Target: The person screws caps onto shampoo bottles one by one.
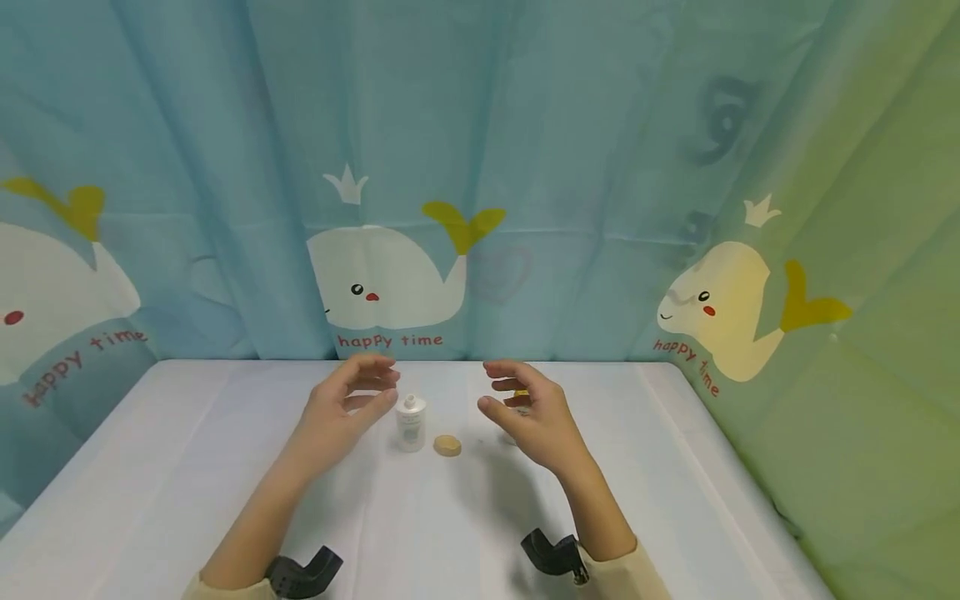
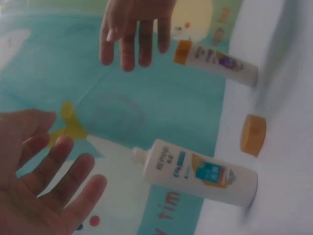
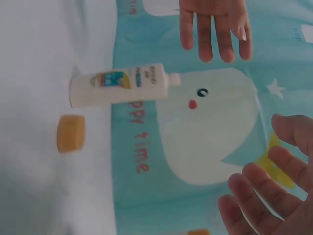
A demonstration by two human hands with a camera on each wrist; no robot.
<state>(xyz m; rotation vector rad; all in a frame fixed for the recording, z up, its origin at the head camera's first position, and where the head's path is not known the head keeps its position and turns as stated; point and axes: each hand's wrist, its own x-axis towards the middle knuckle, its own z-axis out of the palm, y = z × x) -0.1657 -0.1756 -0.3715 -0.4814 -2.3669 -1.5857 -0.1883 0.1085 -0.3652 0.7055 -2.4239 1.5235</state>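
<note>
A white bottle [image 1: 411, 427] with a bare nozzle stands upright on the table, its printed label plain in the left wrist view. Its loose round cap [image 1: 447, 447], tan-orange, lies on the tabletop to the right of it. My left hand [image 1: 341, 417] hovers just left of this bottle, fingers loosely bent and holding nothing. Across from it, my right hand [image 1: 536, 417] is raised with relaxed, spread fingers, also holding nothing. Behind the right hand stands a second white bottle [image 2: 220, 63] with an orange cap [image 2: 183, 52] on; the hand hides most of it in the head view.
A white cloth covers the table [image 1: 420, 533]. Right behind its far edge hangs a blue curtain [image 1: 570, 250] printed with whales, and a green stretch [image 1: 885, 417] runs along the right side. Dark wrist mounts [image 1: 303, 575] sit on both forearms.
</note>
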